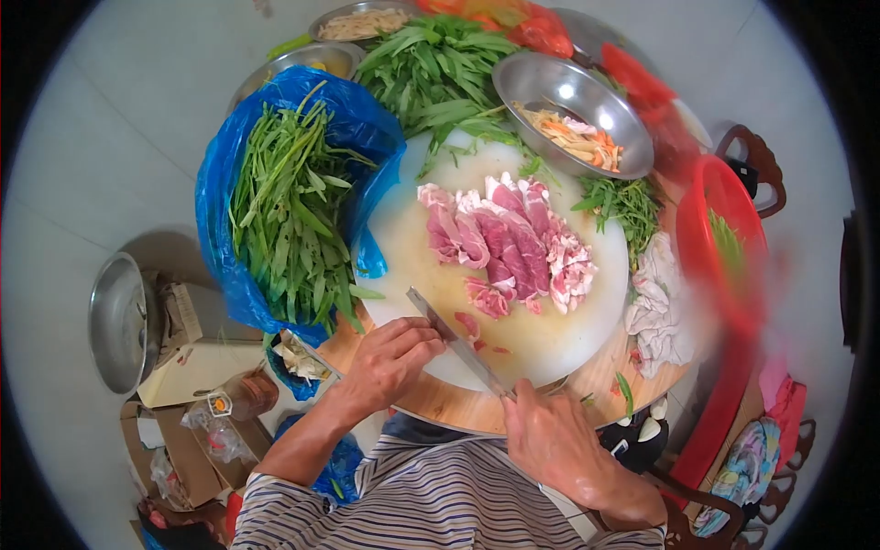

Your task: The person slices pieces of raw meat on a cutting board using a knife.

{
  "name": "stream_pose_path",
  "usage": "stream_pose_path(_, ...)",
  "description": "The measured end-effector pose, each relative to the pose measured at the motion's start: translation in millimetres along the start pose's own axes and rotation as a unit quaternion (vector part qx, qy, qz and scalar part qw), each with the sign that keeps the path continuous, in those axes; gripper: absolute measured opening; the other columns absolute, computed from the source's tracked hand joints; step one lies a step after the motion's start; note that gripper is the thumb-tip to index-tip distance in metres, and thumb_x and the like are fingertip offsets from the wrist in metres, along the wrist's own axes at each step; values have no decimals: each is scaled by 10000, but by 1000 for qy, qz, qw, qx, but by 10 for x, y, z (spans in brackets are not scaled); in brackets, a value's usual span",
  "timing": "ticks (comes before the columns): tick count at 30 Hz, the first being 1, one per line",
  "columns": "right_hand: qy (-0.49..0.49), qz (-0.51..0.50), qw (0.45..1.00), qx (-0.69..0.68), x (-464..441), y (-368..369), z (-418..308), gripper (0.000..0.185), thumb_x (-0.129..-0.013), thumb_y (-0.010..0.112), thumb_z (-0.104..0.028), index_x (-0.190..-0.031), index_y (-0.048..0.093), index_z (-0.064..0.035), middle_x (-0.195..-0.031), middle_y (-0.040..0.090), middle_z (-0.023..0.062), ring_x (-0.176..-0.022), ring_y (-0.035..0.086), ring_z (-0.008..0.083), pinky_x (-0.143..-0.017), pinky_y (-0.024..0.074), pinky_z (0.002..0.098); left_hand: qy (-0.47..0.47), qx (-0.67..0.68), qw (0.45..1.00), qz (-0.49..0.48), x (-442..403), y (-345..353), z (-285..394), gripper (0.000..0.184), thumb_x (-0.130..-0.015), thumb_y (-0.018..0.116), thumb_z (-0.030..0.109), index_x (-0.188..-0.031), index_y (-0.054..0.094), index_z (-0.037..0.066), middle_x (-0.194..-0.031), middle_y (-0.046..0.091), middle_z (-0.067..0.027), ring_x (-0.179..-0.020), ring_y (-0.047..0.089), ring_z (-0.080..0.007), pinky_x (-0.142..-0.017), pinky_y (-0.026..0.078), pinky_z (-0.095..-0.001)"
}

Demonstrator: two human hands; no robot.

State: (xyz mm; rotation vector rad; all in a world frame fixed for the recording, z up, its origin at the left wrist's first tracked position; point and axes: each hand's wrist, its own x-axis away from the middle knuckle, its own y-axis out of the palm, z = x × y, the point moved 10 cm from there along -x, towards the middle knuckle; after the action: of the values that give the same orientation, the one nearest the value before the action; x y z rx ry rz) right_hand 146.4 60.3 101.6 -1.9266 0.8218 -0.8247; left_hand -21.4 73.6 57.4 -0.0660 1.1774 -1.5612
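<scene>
My right hand (559, 435) is wrapped round the handle of a knife (463, 346), whose blade slants up and left across the near part of a round white cutting board (403, 243). Against the near side of the blade, my left hand (396, 356) has its fingers curled together; whatever they pinch, if anything, is hidden. Small scraps of raw meat (467, 323) lie just past the blade. Farther in, sliced raw red meat with white fat (509, 238) is heaped on the board's middle.
A blue plastic bag (209, 206) of leafy greens (293, 211) overlaps the board's left. More greens (435, 69) lie behind. A metal bowl (513, 78) with shredded vegetables stands at back right, near a red basket (701, 238) and a crumpled white cloth (658, 307).
</scene>
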Motion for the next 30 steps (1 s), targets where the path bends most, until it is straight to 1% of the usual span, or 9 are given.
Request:
stream_pose_path(9,22,-15,1000,0,-12,-12,30,228,-1067,595,-130,-924,593,46,-606,667,218,-550,719,398,-517,579,484,-3,7,1000,-20,-86,17,-11,242,-770,718,-13,-1010,710,18,-1057,759,-117,-1044,755,-314,-919,627,-395)
stream_pose_path(12,18,-8,1000,-24,-52,-15,22,235,-1067,597,-131,-921,592,54,-593,660,219,-550,720,404,-512,577,491,-3,8,1000,-17,-95,9,-3,255,-761,717,-34,-1010,706,20,-1049,757,-112,-1035,754,-312,-908,626,-394)
stream_pose_path(14,64,-44,994,-72,-69,62,86,239,-1069,595,-141,-973,594,78,-625,638,293,-607,681,521,-615,548,601,-16,14,1000,-19,-83,2,-23,275,-749,714,-60,-1010,706,29,-1041,757,-105,-1029,754,-307,-900,626,-394)
stream_pose_path(15,64,-43,994,-72,-78,69,86,239,-1069,595,-141,-973,594,78,-625,638,293,-607,681,521,-615,548,601,-15,14,1000,-19,-75,2,-21,275,-749,714,-60,-1010,706,29,-1041,757,-105,-1029,754,-307,-900,626,-394)
stream_pose_path(17,26,-26,999,-33,-111,54,30,206,-1039,582,-91,-912,586,71,-612,662,263,-588,728,455,-543,597,521,-19,14,1000,-21,-73,17,-31,288,-741,714,-72,-1007,705,37,-1031,756,-98,-1027,753,-307,-902,625,-393)
stream_pose_path(21,47,-17,997,-62,-329,106,32,185,-1008,589,-73,-910,594,84,-647,683,284,-627,741,475,-574,610,535,-9,20,1000,-18,-83,5,-8,278,-751,716,-81,-1001,703,40,-1018,752,-93,-1013,749,-309,-885,624,-393)
stream_pose_path(23,22,17,994,-107,-541,220,55,293,-1092,531,-170,-1032,613,105,-724,693,340,-692,724,532,-676,595,602,-9,15,999,-31,-76,43,-3,287,-743,714,-62,-1017,707,20,-1036,753,-105,-1021,750,-311,-869,629,-400)
stream_pose_path(26,19,19,996,-90,-681,226,-26,265,-1080,536,-142,-1037,609,108,-744,701,334,-715,732,527,-679,601,591,-16,23,1000,-11,-74,22,2,252,-777,747,-74,-991,699,50,-987,737,-98,-963,737,-312,-838,612,-413)
stream_pose_path(30,-15,43,993,-112,-234,72,65,260,-1069,554,-145,-1026,620,103,-754,704,320,-702,727,517,-667,596,591,-26,6,1000,-7,-53,17,-7,237,-799,760,-56,-1004,705,51,-993,736,-103,-930,729,-313,-819,604,-417)
